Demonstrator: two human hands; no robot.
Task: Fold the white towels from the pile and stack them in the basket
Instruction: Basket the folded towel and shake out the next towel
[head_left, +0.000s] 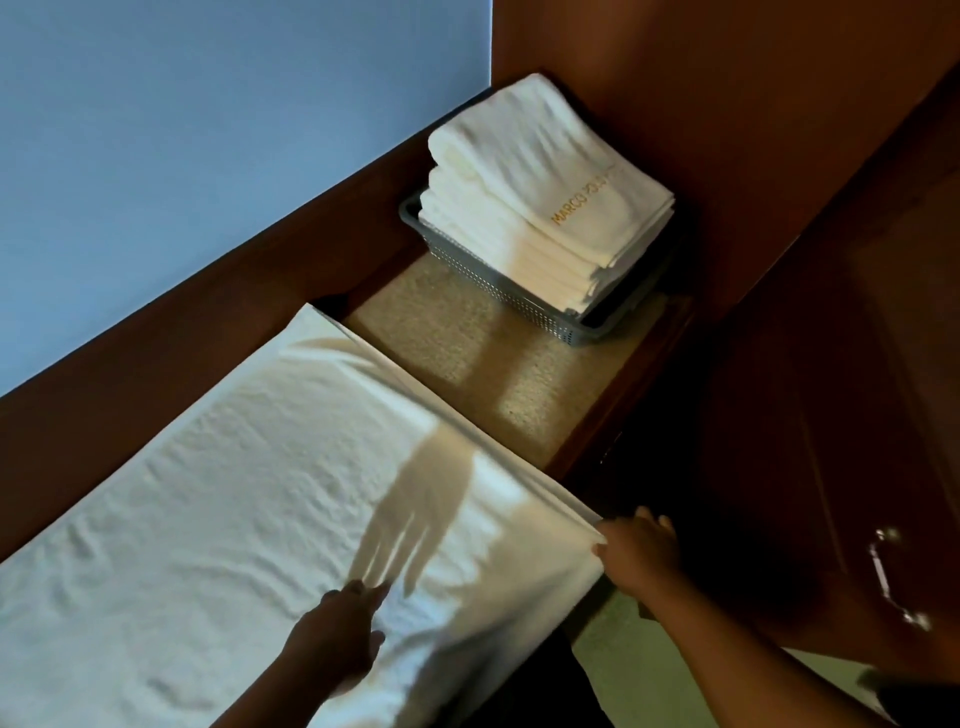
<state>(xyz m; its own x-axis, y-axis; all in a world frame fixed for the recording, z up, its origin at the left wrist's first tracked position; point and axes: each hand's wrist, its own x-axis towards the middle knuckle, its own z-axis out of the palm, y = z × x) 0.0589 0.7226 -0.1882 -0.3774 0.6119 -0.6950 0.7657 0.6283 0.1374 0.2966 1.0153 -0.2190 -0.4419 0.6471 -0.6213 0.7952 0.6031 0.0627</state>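
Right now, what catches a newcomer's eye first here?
A big white towel spread flat fills the lower left, the left hand pressing it and the right hand pinching its near right corner. At upper right, a stack of folded towels rises out of a grey basket.

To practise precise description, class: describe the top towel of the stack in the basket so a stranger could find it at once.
Start at the tan countertop; at its far end stands a grey perforated basket holding stacked white towels. The top towel alone shows gold embroidered lettering.
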